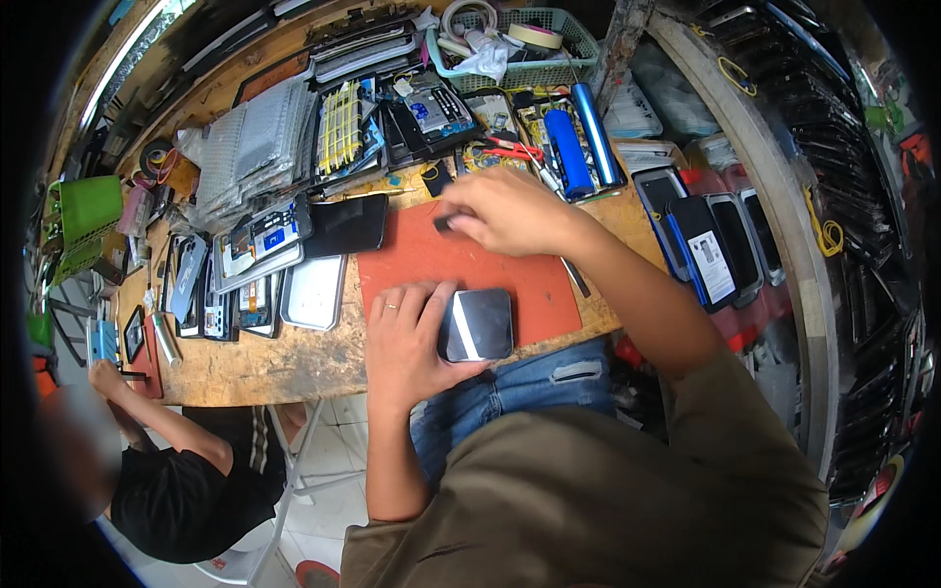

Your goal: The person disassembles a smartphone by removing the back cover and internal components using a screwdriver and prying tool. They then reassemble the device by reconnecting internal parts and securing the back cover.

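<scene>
My left hand grips a dark, glossy rounded-rectangle device at the front of a reddish-orange mat, its fingers along the device's left side. Above it, my right hand has its fingertips closed on a small dark object, too small to identify, over the mat. A thin dark tool lies at the mat's right, partly hidden by my right forearm. A black screen panel rests left of the mat.
Disassembled phones, bubble-wrap stacks, a cluttered tool tray with blue cylinders and a basket crowd the wooden bench. Phones lie right, beside a post. A co-worker sits at lower left.
</scene>
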Available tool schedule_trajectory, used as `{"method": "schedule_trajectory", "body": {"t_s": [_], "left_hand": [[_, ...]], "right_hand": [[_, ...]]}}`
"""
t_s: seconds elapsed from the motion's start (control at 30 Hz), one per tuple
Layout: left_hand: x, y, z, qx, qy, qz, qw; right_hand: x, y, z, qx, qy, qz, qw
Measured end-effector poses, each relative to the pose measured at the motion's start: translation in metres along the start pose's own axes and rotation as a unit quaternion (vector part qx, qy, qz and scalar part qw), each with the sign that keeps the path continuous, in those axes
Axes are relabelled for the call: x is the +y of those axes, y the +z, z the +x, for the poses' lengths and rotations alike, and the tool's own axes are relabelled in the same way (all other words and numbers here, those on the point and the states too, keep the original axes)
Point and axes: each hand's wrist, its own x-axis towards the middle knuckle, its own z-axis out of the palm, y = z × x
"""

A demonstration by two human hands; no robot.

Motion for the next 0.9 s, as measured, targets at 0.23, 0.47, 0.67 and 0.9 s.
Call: {"method": "schedule_trajectory", "body": {"t_s": [0.23,0.47,0.67,0.9], "left_hand": [[0.000,0.002,0.001,0.012,-0.026,0.006,1.000],[0.043,0.019,0.015,0.037,-0.147,0.039,0.988],[0.031,-0.005,-0.006,-0.029,-0.156,0.005,0.987],[0.006,-0.015,-0.045,-0.032,-0.109,-0.053,0.992]], "right_hand": [[-0.008,-0.029,-0.073,0.202,0.122,-0.029,0.971],[-0.072,0.011,-0.159,0.132,0.066,-0.102,0.984],[-0.067,0.010,-0.158,0.230,0.195,0.087,0.949],[-0.066,0.028,-0.130,0.252,0.199,0.139,0.937]]}}
